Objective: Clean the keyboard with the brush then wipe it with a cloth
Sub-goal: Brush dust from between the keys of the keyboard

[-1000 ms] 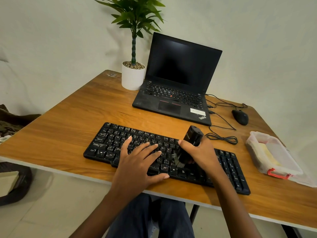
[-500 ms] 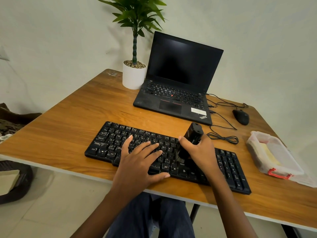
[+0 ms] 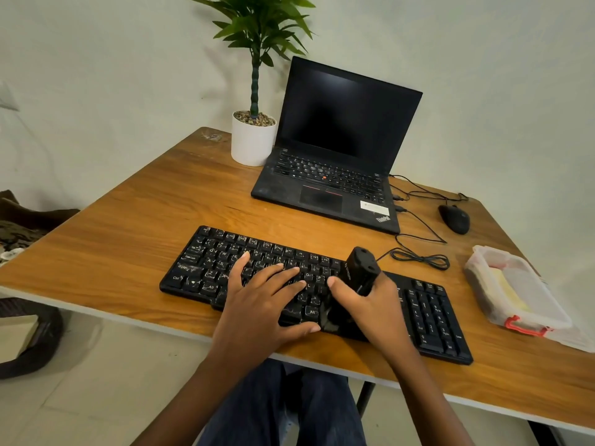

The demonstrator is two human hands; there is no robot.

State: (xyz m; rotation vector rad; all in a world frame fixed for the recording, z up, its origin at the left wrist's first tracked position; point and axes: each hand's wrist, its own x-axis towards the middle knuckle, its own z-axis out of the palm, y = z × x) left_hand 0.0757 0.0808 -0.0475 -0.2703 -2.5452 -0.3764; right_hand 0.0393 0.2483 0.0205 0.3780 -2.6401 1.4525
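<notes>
A black keyboard (image 3: 206, 265) lies near the front edge of the wooden table (image 3: 128, 239). My left hand (image 3: 260, 304) rests flat on its middle keys, fingers spread. My right hand (image 3: 373, 307) is closed around a black brush (image 3: 360, 268), held upright with its bristles down on the keys by the keyboard's front edge, just right of my left thumb. The bristle end is blurred. A yellow cloth (image 3: 505, 284) lies inside a clear plastic box (image 3: 521, 313) at the table's right side.
An open black laptop (image 3: 338, 156) stands behind the keyboard, with a white potted plant (image 3: 252, 140) to its left. A black mouse (image 3: 454, 218) and loose cables (image 3: 418, 257) lie to the right of the laptop.
The brush in my right hand has swept back toward the keyboard's front edge after moving up the keys. My left hand has stayed in place.
</notes>
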